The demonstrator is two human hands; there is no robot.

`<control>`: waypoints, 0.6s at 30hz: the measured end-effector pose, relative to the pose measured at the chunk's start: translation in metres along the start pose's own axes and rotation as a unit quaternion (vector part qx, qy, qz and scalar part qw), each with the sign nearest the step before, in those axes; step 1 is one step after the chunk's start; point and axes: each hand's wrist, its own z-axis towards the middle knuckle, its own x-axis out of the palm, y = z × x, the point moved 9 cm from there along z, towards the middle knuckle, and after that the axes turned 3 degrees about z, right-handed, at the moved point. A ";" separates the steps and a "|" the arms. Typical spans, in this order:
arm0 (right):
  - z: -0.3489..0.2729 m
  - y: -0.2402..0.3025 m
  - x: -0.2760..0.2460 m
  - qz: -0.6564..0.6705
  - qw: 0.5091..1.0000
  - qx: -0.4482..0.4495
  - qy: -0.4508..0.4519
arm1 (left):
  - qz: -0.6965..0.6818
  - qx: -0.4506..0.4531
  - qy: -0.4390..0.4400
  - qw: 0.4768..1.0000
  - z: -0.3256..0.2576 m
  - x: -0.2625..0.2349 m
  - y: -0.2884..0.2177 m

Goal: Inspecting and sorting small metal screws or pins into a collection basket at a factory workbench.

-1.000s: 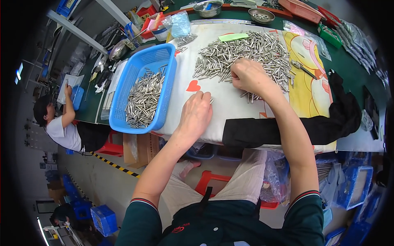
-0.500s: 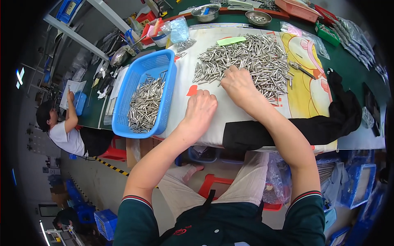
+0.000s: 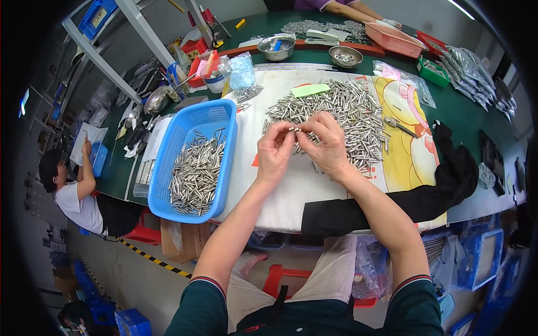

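My left hand (image 3: 273,152) and my right hand (image 3: 326,144) meet at the near left edge of a heap of short metal pins (image 3: 358,126). Pinched between the fingertips of both is a small row of metal pins (image 3: 295,129), their ends showing. The fingers hide most of their length. To the left stands a blue plastic basket (image 3: 156,193), part filled with loose pins (image 3: 196,175) of similar look. A pale green paper slip (image 3: 310,90) lies on the heap's far edge.
A dark-handled hand tool (image 3: 400,127) lies right of the heap, and black cloth (image 3: 381,211) stretches along the near edge. Behind are metal bowls (image 3: 277,48) and a pink basket (image 3: 392,40). One person (image 3: 81,196) sits at left; another's arm (image 3: 358,10) reaches in at the far side.
My right hand has come off the heap and joined my left, which moved up to it; pins now show between them. The view has tilted up, showing more of the far table.
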 end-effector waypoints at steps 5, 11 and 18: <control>-0.002 -0.004 0.002 0.017 0.999 0.028 -0.001 | -0.003 0.000 -0.012 1.000 -0.002 -0.004 -0.003; -0.005 -0.007 0.006 0.025 0.998 0.045 0.021 | 0.000 0.048 -0.012 0.999 -0.004 -0.006 -0.012; -0.007 -0.005 0.006 0.049 0.997 0.064 0.002 | 0.009 0.047 0.000 0.999 -0.005 -0.007 -0.013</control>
